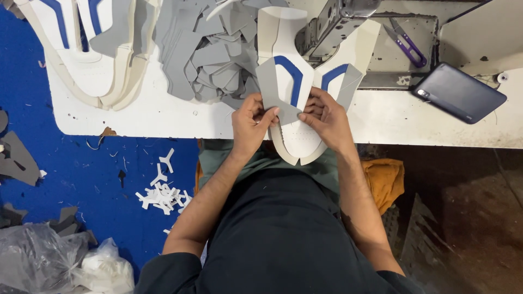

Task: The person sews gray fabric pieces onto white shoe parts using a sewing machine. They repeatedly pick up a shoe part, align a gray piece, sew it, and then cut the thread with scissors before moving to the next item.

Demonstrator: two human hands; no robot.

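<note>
While pinching one grey cut piece [271, 90] over one white-and-blue shoe upper [292, 81]: left hand [251, 124] and right hand [325, 121], both closed on it; one phone [458, 92], one pair of snips [406, 42].

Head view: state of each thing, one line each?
Left hand: pinching the grey piece.
Right hand: gripping the shoe upper.
Shoe upper: flat, overhanging the table edge.
Grey piece: laid on the upper.
Thread snips: lying unused.
Phone: screen dark.

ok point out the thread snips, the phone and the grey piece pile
thread snips [407, 48], head view, on the purple handle
phone [458, 92], head view, middle of its dark back
grey piece pile [210, 60], head view, centre of the heap
</note>
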